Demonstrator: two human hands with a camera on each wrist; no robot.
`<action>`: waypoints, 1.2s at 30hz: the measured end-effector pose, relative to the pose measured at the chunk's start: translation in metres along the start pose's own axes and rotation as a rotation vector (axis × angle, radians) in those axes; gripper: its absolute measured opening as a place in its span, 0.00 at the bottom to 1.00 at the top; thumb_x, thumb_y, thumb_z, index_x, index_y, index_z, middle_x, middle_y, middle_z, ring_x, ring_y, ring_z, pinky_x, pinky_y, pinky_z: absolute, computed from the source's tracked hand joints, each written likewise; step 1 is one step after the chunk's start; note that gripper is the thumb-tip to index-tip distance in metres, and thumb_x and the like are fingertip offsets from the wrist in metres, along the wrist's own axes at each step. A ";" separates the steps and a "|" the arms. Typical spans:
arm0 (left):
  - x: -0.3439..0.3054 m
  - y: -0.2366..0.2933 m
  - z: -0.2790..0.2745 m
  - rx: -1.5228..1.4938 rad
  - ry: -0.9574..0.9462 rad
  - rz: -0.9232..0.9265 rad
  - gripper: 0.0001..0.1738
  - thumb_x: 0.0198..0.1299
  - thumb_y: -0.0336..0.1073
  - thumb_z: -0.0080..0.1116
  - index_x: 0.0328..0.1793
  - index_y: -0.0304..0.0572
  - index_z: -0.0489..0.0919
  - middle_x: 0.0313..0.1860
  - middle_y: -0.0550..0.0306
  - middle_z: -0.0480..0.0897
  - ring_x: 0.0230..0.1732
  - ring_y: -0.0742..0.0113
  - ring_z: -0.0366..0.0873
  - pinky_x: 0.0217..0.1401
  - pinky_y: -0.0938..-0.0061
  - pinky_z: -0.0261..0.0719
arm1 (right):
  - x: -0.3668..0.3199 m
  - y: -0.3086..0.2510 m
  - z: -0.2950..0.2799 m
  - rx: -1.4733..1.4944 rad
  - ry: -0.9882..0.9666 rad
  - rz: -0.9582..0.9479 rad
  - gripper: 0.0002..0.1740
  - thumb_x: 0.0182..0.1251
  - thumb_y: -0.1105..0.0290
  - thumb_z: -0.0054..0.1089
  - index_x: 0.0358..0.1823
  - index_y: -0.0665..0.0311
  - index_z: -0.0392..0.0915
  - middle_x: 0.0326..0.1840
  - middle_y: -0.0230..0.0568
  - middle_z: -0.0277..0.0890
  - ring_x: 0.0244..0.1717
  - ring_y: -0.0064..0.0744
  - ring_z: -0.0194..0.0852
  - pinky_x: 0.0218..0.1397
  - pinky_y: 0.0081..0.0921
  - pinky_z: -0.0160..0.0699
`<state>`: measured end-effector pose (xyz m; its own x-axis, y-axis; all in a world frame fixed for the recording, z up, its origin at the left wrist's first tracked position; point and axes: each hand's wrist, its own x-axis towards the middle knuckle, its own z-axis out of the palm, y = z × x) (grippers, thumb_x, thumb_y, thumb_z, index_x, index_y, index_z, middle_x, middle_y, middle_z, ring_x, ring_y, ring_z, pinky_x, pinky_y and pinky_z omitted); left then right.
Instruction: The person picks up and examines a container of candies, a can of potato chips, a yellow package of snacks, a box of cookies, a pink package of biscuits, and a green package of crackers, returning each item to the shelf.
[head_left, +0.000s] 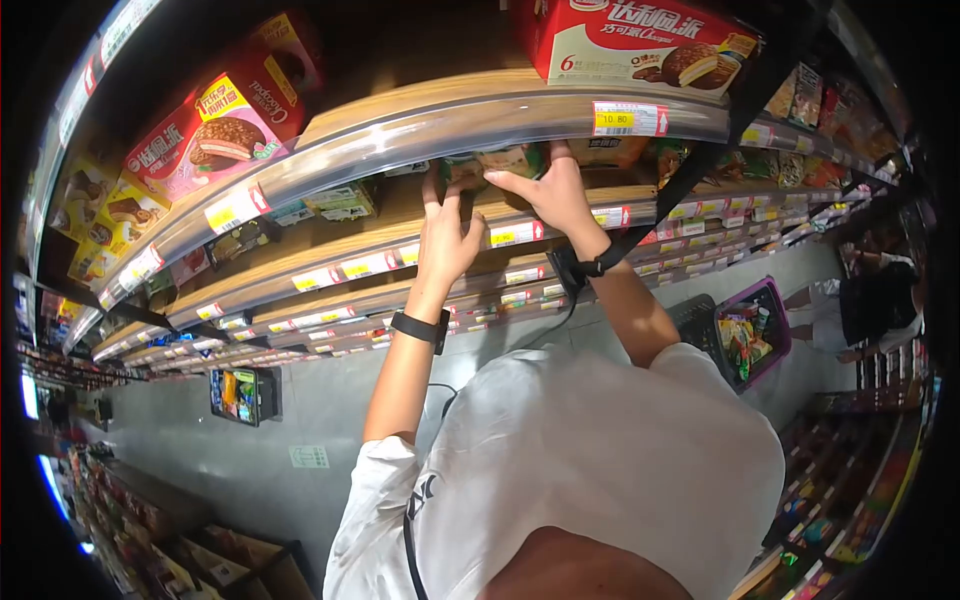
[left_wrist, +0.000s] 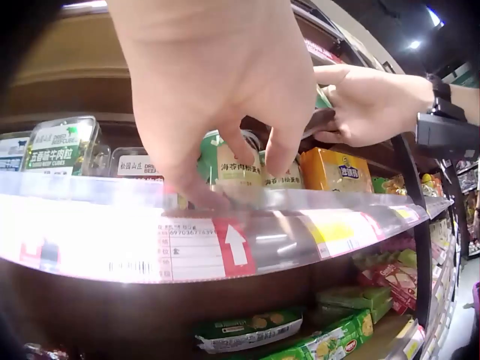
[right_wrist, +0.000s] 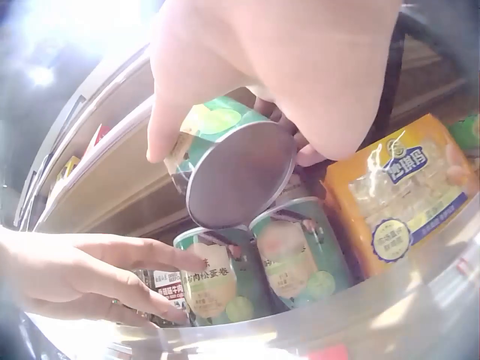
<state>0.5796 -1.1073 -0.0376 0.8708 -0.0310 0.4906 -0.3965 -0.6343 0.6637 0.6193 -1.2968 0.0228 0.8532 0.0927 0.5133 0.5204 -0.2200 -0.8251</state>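
My right hand (head_left: pixel 562 200) grips a green can (right_wrist: pixel 241 176) between thumb and fingers. This can is tilted above the shelf, its round metal end facing the right wrist camera. Beneath it, two matching green cans with cream labels, a left one (right_wrist: pixel 217 281) and a right one (right_wrist: pixel 300 255), stand side by side at the shelf's front. My left hand (head_left: pixel 447 243) reaches to the left can, its fingers extended and fingertips at the label in the right wrist view. The left wrist view shows those fingers (left_wrist: pixel 199 191) in front of the same can.
An orange snack box (right_wrist: pixel 401 191) stands right of the cans, and clear tubs (left_wrist: pixel 64 146) stand left. A transparent price rail (left_wrist: pixel 300 232) edges the shelf. Red pie boxes (head_left: pixel 640 45) sit on the shelf above. Baskets (head_left: pixel 245 395) stand on the floor; a person (head_left: pixel 880 305) is at the right.
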 end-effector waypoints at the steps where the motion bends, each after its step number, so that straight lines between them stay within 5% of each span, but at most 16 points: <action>1: 0.000 0.003 -0.001 -0.058 -0.019 -0.040 0.32 0.62 0.29 0.62 0.75 0.49 0.74 0.85 0.27 0.52 0.69 0.29 0.77 0.60 0.54 0.86 | 0.005 0.002 0.005 0.052 -0.016 -0.027 0.38 0.55 0.63 0.86 0.64 0.71 0.76 0.60 0.46 0.80 0.62 0.36 0.79 0.66 0.34 0.77; 3: 0.004 0.003 0.000 -0.080 -0.047 -0.080 0.32 0.61 0.30 0.62 0.75 0.52 0.75 0.86 0.28 0.50 0.68 0.30 0.78 0.56 0.52 0.87 | 0.016 0.009 0.017 0.002 -0.085 -0.190 0.27 0.62 0.65 0.82 0.59 0.69 0.81 0.57 0.45 0.84 0.60 0.36 0.81 0.66 0.35 0.78; 6: 0.004 0.006 0.007 0.075 -0.004 -0.049 0.32 0.62 0.29 0.64 0.75 0.45 0.74 0.84 0.29 0.55 0.51 0.45 0.88 0.52 0.61 0.88 | 0.034 0.017 0.030 0.232 -0.194 0.145 0.22 0.65 0.66 0.79 0.56 0.68 0.83 0.56 0.44 0.85 0.62 0.37 0.82 0.66 0.36 0.79; 9: 0.005 0.000 0.010 0.141 0.006 -0.053 0.32 0.61 0.32 0.66 0.74 0.43 0.75 0.81 0.27 0.60 0.45 0.44 0.87 0.51 0.58 0.87 | 0.046 0.011 0.039 0.157 -0.318 0.283 0.23 0.67 0.61 0.77 0.57 0.67 0.83 0.55 0.44 0.86 0.62 0.40 0.82 0.66 0.39 0.78; 10: 0.007 -0.001 0.013 0.151 -0.003 -0.050 0.32 0.61 0.33 0.66 0.73 0.42 0.75 0.81 0.27 0.61 0.45 0.44 0.87 0.51 0.57 0.87 | 0.048 0.021 0.044 0.015 -0.263 0.178 0.26 0.67 0.55 0.74 0.59 0.64 0.83 0.57 0.45 0.86 0.62 0.43 0.82 0.66 0.40 0.79; 13: 0.008 -0.003 0.017 0.230 0.006 -0.008 0.32 0.61 0.33 0.66 0.72 0.40 0.74 0.81 0.27 0.61 0.47 0.43 0.86 0.51 0.58 0.86 | 0.050 0.050 0.059 -0.325 -0.102 -0.119 0.31 0.69 0.41 0.65 0.60 0.58 0.84 0.59 0.49 0.85 0.61 0.53 0.82 0.64 0.47 0.78; 16: 0.006 -0.003 0.020 0.210 -0.018 -0.079 0.31 0.61 0.34 0.66 0.72 0.38 0.74 0.81 0.27 0.61 0.57 0.38 0.83 0.59 0.55 0.84 | 0.054 0.054 0.062 -0.237 -0.140 -0.073 0.28 0.68 0.43 0.65 0.56 0.59 0.86 0.54 0.49 0.87 0.57 0.53 0.84 0.61 0.47 0.80; 19: 0.001 -0.007 0.027 0.275 0.089 0.043 0.30 0.62 0.33 0.65 0.72 0.38 0.74 0.81 0.26 0.59 0.68 0.31 0.75 0.68 0.52 0.78 | 0.057 0.047 0.065 -0.352 -0.137 -0.047 0.24 0.67 0.47 0.64 0.51 0.59 0.87 0.47 0.50 0.88 0.52 0.53 0.86 0.57 0.48 0.81; 20: -0.001 -0.008 0.029 0.224 0.063 0.028 0.31 0.64 0.34 0.64 0.74 0.40 0.73 0.82 0.26 0.58 0.77 0.28 0.65 0.77 0.49 0.68 | 0.053 0.044 0.059 -0.377 -0.172 0.001 0.24 0.69 0.48 0.63 0.52 0.60 0.86 0.50 0.50 0.87 0.54 0.53 0.84 0.59 0.47 0.80; 22: -0.007 -0.005 0.027 0.280 0.045 0.033 0.31 0.67 0.35 0.64 0.75 0.41 0.72 0.83 0.29 0.58 0.80 0.30 0.61 0.79 0.48 0.63 | 0.056 0.022 0.053 -0.418 -0.228 0.072 0.23 0.73 0.51 0.60 0.55 0.62 0.85 0.56 0.50 0.86 0.58 0.53 0.82 0.63 0.47 0.78; 24: -0.019 0.002 0.014 0.247 0.040 0.048 0.30 0.67 0.35 0.64 0.75 0.42 0.73 0.83 0.31 0.59 0.80 0.33 0.61 0.80 0.48 0.60 | 0.052 0.022 0.056 -0.263 -0.100 0.041 0.25 0.66 0.51 0.71 0.54 0.63 0.85 0.56 0.53 0.85 0.59 0.54 0.82 0.64 0.47 0.78; 27: -0.055 0.012 -0.014 0.185 0.035 0.043 0.28 0.68 0.34 0.65 0.74 0.43 0.74 0.83 0.35 0.60 0.81 0.36 0.61 0.81 0.48 0.59 | 0.011 -0.015 0.035 0.021 0.089 0.168 0.34 0.53 0.54 0.84 0.56 0.66 0.83 0.57 0.55 0.85 0.61 0.52 0.83 0.64 0.41 0.80; 30: -0.120 0.010 -0.047 0.075 0.068 -0.082 0.29 0.66 0.31 0.64 0.74 0.43 0.75 0.83 0.36 0.59 0.81 0.35 0.59 0.82 0.47 0.57 | -0.041 -0.007 0.037 -0.016 0.439 -0.140 0.33 0.60 0.70 0.80 0.65 0.66 0.73 0.57 0.46 0.83 0.62 0.38 0.81 0.66 0.35 0.75; 36: -0.317 -0.022 -0.088 0.035 0.113 -0.523 0.30 0.64 0.31 0.66 0.73 0.43 0.76 0.81 0.36 0.61 0.81 0.34 0.59 0.82 0.48 0.59 | -0.157 -0.024 0.064 0.130 0.182 0.075 0.27 0.61 0.78 0.72 0.62 0.61 0.74 0.52 0.36 0.81 0.56 0.30 0.79 0.60 0.30 0.74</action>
<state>0.2868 -1.0151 -0.1578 0.9119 0.3786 0.1584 0.0938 -0.5681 0.8176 0.4751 -1.2436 -0.0527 0.8751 -0.0983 0.4738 0.4661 -0.0921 -0.8799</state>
